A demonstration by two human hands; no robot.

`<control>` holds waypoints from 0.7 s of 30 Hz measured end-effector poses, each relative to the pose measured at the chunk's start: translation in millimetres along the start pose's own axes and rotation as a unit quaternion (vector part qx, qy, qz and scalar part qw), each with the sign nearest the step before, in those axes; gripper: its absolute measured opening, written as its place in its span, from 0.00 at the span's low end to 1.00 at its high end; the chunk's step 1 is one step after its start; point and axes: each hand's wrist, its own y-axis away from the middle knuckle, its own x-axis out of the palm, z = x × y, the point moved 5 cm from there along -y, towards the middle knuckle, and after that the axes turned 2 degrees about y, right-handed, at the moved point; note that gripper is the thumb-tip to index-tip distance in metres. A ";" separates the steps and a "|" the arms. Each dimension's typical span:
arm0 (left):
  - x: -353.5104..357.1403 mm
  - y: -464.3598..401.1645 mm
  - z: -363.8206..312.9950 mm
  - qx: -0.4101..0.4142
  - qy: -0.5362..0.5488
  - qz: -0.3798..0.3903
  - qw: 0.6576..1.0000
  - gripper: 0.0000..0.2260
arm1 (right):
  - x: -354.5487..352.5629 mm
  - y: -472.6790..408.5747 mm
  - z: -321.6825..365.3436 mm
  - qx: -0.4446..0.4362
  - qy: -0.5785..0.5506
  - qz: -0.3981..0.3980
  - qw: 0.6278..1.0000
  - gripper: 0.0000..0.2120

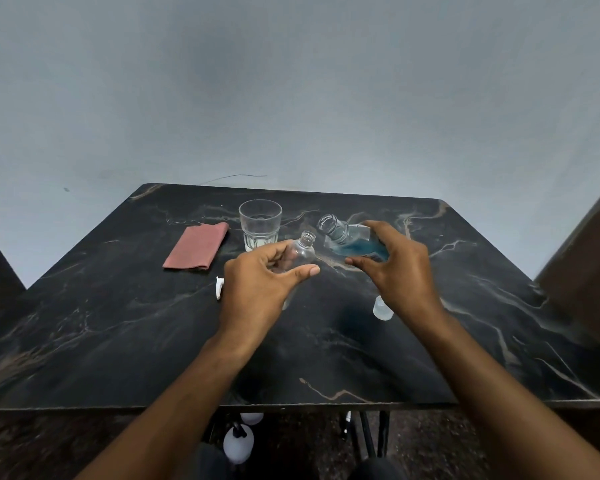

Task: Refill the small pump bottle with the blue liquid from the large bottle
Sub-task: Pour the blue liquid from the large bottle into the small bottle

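Marble-look black table point(118, 341) against a grey wall point(291, 81). Left hand point(257, 289) grips the small bottle point(300, 254); right hand point(402, 268) holds the tilted large bottle point(347, 239). Bare tabletop lies near the front edge.

No readable text, labels or numbers anywhere.

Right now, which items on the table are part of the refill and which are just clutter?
In the job:
- small bottle, open, held in left hand
- large bottle with blue liquid, open, tilted, held in right hand
- white pump part
- clear cap

Lying about:
- glass tumbler
- folded pink cloth
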 end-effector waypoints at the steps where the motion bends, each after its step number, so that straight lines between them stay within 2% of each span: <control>1: 0.1 -0.1 -0.4 0.002 0.001 0.000 1.000 0.27 | -0.8 0.2 1.1 -0.008 0.016 -0.003 1.000 0.26; 7: 1.3 -0.5 0.2 0.008 0.007 -0.001 1.000 0.27 | -4.1 -1.7 6.4 -0.040 0.078 -0.004 0.996 0.26; 21: 2.2 1.1 -1.1 0.025 -0.002 0.006 1.000 0.28 | -12.2 -2.4 14.3 -0.075 0.124 0.028 0.989 0.24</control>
